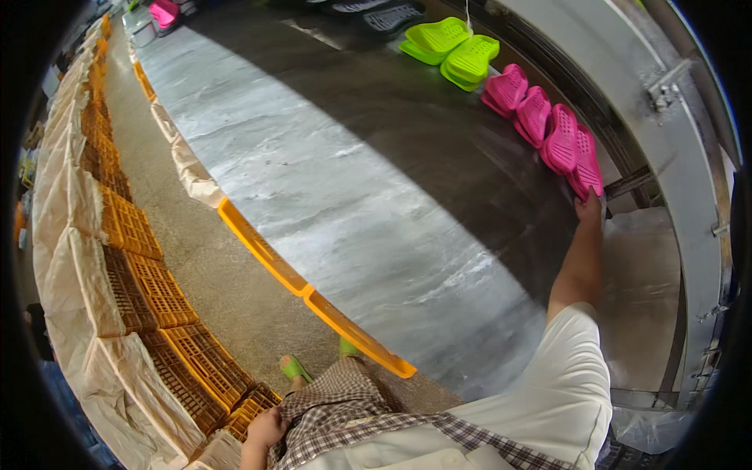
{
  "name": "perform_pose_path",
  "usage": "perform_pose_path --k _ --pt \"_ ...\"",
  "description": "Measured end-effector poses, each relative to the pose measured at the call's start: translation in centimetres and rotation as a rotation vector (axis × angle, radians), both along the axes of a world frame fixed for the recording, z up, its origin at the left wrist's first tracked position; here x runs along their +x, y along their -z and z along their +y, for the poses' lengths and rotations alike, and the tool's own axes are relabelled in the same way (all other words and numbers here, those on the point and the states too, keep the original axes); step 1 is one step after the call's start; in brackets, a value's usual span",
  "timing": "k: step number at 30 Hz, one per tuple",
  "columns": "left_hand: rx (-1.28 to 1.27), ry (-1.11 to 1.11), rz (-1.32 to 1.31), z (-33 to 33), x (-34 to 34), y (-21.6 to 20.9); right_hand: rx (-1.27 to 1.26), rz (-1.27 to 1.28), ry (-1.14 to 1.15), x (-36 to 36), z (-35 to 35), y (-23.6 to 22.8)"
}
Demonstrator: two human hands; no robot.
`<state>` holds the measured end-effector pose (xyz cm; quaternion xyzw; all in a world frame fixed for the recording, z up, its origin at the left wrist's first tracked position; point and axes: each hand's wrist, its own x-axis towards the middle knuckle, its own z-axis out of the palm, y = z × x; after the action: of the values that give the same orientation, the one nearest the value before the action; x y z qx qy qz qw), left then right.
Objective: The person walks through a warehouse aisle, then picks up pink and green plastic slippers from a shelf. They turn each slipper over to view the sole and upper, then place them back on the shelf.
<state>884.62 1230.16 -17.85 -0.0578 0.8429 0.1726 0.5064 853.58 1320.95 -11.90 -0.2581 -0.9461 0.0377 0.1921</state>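
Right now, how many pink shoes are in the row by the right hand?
4 visible: nearest shoe at the right hand, second shoe beyond it, third shoe next, farthest shoe beside the green shoes. More may be hidden underneath.

Pink footwear pieces; lime-green footwear. Bench streaked grey. Crates orange. Sleeve white. Apron shows brown-and-white check.

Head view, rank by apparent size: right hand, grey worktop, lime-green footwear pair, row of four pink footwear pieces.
1. Grey worktop
2. Row of four pink footwear pieces, taken together
3. Lime-green footwear pair
4. Right hand
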Motion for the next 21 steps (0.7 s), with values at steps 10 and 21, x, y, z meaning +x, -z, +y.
perform_pose_path --k 10,21 --pt "0.085 0.021 -0.065 1.8 0.9 3.5 -0.989 0.878 0.182 -3.3 2.3 3.4" --pt "0.099 0.098 0.141 -2.3 -0.5 3.0 -0.685 1.281 0.418 3.4 -14.0 -5.5"
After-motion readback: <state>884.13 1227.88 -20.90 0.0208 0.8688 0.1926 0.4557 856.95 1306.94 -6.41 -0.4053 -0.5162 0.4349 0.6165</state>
